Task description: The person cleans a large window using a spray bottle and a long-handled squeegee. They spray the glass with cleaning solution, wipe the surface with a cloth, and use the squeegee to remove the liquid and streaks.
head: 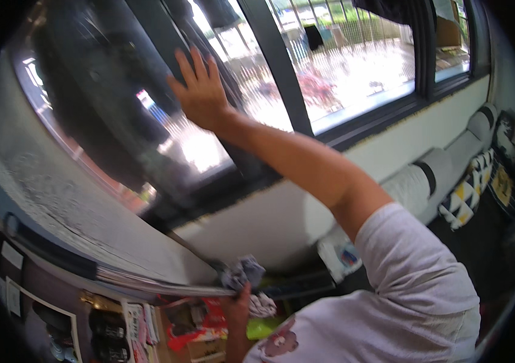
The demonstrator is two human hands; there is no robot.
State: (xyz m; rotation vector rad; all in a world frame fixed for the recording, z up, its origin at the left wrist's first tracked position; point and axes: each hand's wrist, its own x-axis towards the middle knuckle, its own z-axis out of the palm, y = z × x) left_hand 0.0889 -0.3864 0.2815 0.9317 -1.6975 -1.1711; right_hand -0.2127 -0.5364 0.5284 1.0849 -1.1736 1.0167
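My right hand is raised with spread fingers and its back towards me, at the dark-framed window pane. Whether the palm touches the glass is hard to tell. Low in the view, my left hand is closed at a crumpled grey cloth, which bulges out above the fingers. A patterned bunch of fabric shows just right of that hand. A silvery pole with a black grip runs from the left up to the left hand; whether the fingers also hold it is unclear.
Below the window sill a grey sofa with a patterned cushion stands at the right. A white packet lies near my right arm. Cardboard boxes, a red bag and books are at the bottom.
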